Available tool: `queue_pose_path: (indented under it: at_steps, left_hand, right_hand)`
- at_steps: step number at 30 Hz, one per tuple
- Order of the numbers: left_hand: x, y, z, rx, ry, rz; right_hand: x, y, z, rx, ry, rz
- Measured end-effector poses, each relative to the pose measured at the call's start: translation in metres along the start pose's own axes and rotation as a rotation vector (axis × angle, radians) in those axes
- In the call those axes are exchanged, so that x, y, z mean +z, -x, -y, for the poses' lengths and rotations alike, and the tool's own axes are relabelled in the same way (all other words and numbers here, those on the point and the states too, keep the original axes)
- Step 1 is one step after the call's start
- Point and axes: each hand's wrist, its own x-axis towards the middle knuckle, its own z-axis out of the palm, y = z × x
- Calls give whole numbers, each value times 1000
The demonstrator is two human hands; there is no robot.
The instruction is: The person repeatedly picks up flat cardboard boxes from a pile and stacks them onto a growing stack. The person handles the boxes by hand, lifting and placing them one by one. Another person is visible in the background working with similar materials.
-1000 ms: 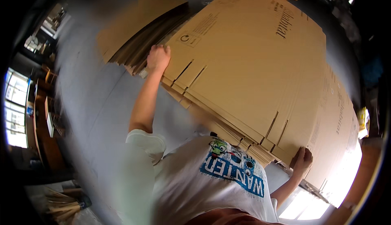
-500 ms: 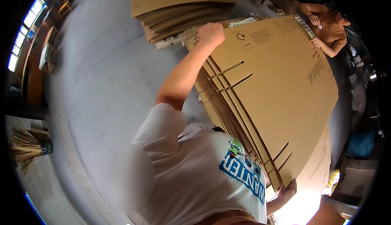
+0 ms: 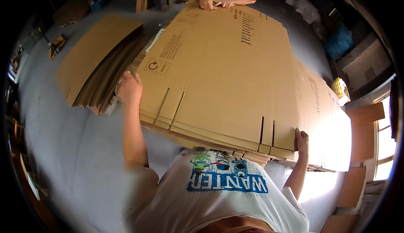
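Observation:
A large flattened cardboard carton (image 3: 219,73) lies in front of me on top of a pile of similar sheets, with dark print and slots cut along its near side. My left hand (image 3: 130,87) is at its left edge near the front corner, fingers closed on the edge. At the near right corner, my right hand (image 3: 301,140) grips the edge, its fingers partly hidden by the board. Across from me, a co-worker's hands (image 3: 214,4) rest on the far edge with a small white piece by the fingers.
Another stack of flat cardboard (image 3: 97,56) stands on the grey floor (image 3: 84,148) to the left. To the right, a second pile of printed cartons (image 3: 315,102) adjoins mine, in bright light. A blue bag (image 3: 338,41) and a yellow bundle (image 3: 340,90) lie beyond it.
The head view has swung, so the carton now lies squarely before me. My left hand has come down lower along the left edge. The co-worker's hands are now together at the far edge.

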Motion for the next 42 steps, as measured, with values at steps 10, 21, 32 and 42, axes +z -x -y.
queue_pose_path:
  at_steps: [10, 21, 32, 42]
  left_hand:
    - [-10, 13, 2, 43, -54, -5]
    - [-16, 24, -3, 57, 19, -15]
    - [-13, 25, -4, 36, -15, 9]
    - [-13, 23, -1, 31, -18, 24]
  right_hand:
    - [5, 33, 32, 38, 197, -138]
    - [-3, 44, 44, 103, 231, -178]
    - [-1, 40, 31, 124, 255, -211]
    - [1, 38, 34, 148, 277, -205]
